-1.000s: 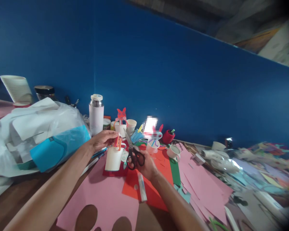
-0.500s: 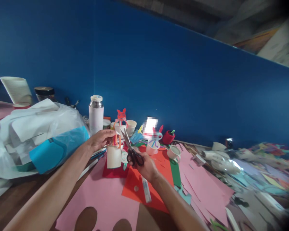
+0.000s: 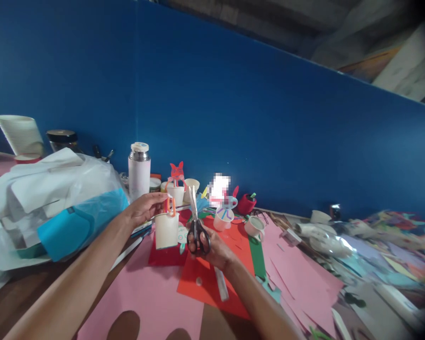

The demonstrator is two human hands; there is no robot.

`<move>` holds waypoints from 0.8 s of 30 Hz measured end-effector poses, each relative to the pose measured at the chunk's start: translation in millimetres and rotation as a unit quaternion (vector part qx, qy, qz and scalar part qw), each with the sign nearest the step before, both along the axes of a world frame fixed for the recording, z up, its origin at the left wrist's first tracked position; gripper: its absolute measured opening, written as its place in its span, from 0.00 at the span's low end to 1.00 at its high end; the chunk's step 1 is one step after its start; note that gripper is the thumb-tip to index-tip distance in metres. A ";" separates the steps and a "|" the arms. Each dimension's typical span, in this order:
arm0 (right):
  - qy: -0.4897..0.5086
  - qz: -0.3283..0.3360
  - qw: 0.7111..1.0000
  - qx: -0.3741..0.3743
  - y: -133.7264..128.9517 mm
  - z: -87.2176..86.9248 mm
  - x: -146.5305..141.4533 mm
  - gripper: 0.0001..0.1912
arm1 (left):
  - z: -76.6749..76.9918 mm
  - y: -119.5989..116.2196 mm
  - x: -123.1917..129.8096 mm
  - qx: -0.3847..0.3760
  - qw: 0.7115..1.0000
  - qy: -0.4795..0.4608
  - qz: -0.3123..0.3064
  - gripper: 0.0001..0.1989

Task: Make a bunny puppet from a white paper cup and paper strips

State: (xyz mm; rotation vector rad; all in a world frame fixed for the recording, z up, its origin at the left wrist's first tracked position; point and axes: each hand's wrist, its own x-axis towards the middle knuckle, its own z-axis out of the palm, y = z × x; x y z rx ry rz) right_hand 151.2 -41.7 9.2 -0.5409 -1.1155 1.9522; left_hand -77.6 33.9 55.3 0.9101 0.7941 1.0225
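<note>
My left hand (image 3: pixel 147 208) is closed, fingertips pinching the top of an orange strip (image 3: pixel 173 206) that rises from a white paper cup (image 3: pixel 166 232). The cup is upright above red paper; I cannot tell whether it rests there. My right hand (image 3: pixel 214 249) grips black-handled scissors (image 3: pixel 197 231) by the loops, blades pointing up and slightly apart, just right of the cup. Between cup and scissors shows a pale cut-out with a drawn face (image 3: pixel 182 234). Behind stands another cup (image 3: pixel 175 195) topped by a red cat-like head (image 3: pixel 177 171).
A white flask (image 3: pixel 139 172) and a plastic bag of paper (image 3: pixel 71 198) are at left. A decorated cup (image 3: pixel 223 219), a mug (image 3: pixel 255 227) and a red pot (image 3: pixel 247 204) stand behind. Pink sheets (image 3: pixel 297 274) and scraps lie right. A blue wall (image 3: pixel 269 118) closes the back.
The scissors have swung from pointing up-left beside the orange strip to pointing straight up, farther from it. My left hand keeps its pinch; the view has shifted slightly.
</note>
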 end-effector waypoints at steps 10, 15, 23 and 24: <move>-0.110 0.042 0.991 0.067 2.6 3.9 11.5 0.26 | 2.7 -3.2 2.7 -0.018 1.000 -0.019 -0.008 0.06; -0.119 0.046 0.989 0.073 1.9 9.0 9.4 0.29 | 1.5 -2.3 4.4 -0.023 1.000 -0.019 -0.003 0.06; -0.134 0.037 0.988 0.074 1.6 13.4 7.7 0.23 | -2.0 -3.7 9.7 -0.011 0.999 -0.018 -0.030 0.07; -0.132 0.035 0.988 0.073 1.6 13.3 7.4 0.23 | -2.6 -3.8 10.2 -0.009 0.999 -0.021 -0.031 0.07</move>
